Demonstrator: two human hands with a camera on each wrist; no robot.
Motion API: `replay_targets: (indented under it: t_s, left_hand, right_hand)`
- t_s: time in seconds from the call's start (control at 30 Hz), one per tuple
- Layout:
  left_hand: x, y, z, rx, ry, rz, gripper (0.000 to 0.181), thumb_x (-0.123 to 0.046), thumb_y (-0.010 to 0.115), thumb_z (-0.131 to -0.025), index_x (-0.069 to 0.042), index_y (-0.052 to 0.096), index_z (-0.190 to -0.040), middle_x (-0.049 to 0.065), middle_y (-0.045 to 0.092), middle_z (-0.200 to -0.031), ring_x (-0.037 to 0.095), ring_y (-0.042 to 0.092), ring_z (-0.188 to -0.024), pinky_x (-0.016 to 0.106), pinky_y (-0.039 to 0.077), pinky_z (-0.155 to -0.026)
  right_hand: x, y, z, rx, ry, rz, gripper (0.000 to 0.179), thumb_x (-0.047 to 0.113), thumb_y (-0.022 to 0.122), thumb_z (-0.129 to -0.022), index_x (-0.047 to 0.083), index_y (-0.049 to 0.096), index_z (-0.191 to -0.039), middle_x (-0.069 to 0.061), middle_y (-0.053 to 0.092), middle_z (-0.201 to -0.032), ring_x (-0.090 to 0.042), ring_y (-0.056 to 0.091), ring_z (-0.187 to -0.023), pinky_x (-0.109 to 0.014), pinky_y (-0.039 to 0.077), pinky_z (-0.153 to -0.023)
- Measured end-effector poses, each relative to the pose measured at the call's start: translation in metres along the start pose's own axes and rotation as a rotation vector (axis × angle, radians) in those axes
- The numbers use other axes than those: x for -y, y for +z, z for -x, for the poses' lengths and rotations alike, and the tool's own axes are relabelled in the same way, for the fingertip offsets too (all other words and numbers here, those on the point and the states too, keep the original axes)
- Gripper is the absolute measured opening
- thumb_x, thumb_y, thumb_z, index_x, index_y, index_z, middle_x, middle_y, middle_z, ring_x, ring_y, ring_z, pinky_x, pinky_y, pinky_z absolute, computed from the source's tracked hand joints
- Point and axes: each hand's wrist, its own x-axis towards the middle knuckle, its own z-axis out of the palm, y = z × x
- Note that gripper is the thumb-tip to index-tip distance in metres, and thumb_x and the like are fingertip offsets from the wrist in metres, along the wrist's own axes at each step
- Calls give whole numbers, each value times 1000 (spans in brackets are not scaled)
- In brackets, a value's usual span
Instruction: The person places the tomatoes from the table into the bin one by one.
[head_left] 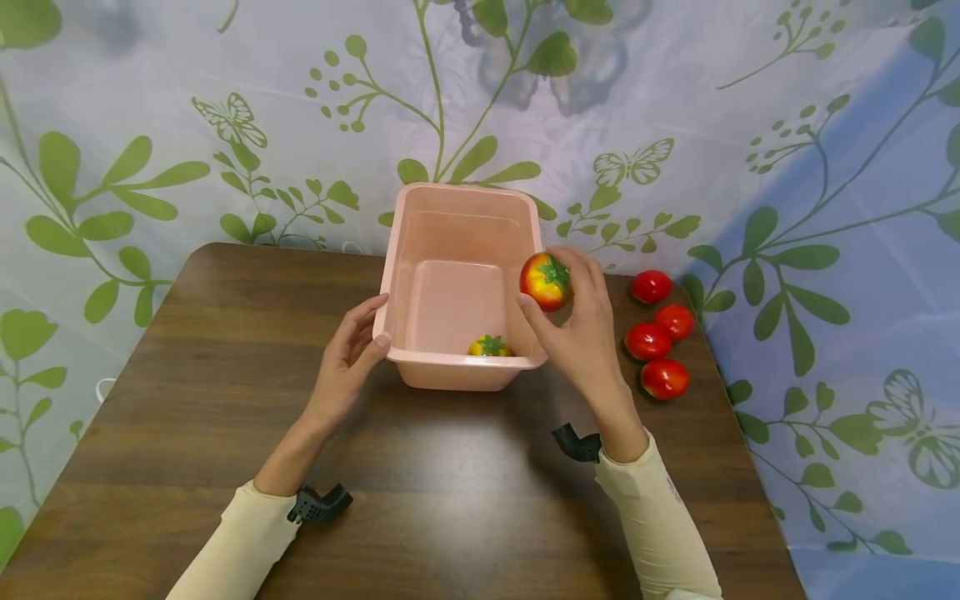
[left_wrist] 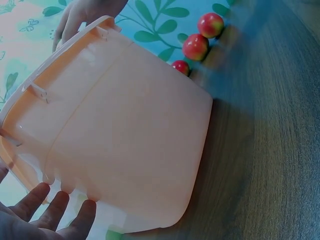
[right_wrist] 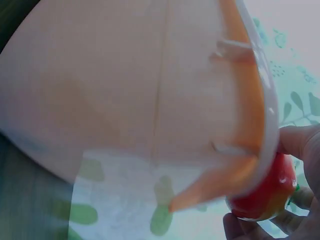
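A pink plastic bin (head_left: 465, 360) stands on the table with its opening toward the head camera. My left hand (head_left: 348, 354) holds its left rim near the front corner; in the left wrist view three fingertips (left_wrist: 60, 197) press on the outer wall. My right hand (head_left: 585, 325) grips a red-and-yellow tomato (head_left: 546, 282) with a green leafy top, at the bin's right rim. Another tomato (head_left: 489, 345) with the same green top lies inside the bin, partly hidden by the front rim. In the right wrist view, the rim partly covers the held tomato (right_wrist: 270, 192).
Several red round fruits (head_left: 648, 342) lie at the table's right edge, beyond my right hand. Behind the brown wooden table (head_left: 225, 333) hangs a leaf-patterned cloth (head_left: 285, 100). A black wrist mount (head_left: 322, 504) sits at my left sleeve, another mount (head_left: 576, 443) at the right.
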Motion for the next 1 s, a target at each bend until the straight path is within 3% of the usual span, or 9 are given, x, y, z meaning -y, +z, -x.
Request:
replay_targets:
  t_s: [0.3, 0.63, 0.83, 1.0]
  left_hand:
    - [1, 0, 0, -2, 1, -7, 57, -7, 58, -109, -21, 47, -162, 12, 50, -163, 38, 52, -149, 18, 52, -110]
    - [0, -1, 0, -6, -3, -14, 57, -7, 59, -109, -21, 47, -162, 14, 50, -162, 43, 52, -147, 18, 53, -109]
    - [-1, 0, 0, -1, -2, -18, 57, -8, 58, -109, -21, 46, -163, 14, 49, -162, 41, 51, -148, 18, 52, -110]
    - [-1, 0, 0, -8, -1, -15, 57, -7, 59, -108, -20, 47, -162, 13, 50, -162, 36, 53, -146, 18, 52, -109]
  right_hand:
    - [3, 20, -6, 56, 1, -26, 66, 33, 84, -93, 22, 56, -151, -6, 52, -156, -25, 55, -138, -52, 52, -118]
    - [2, 26, -6, 95, 6, -29, 64, 31, 84, -92, 22, 58, -150, -4, 53, -155, -26, 56, -136, -53, 52, -117]
    - [-1, 27, -4, 84, -25, -14, 65, 28, 85, -91, 20, 59, -151, -5, 54, -156, -26, 51, -147, -55, 44, -123]
    - [-4, 27, -3, 69, -40, -16, 66, 27, 87, -90, 16, 60, -150, -7, 54, -155, -28, 52, -146, -56, 44, -123]
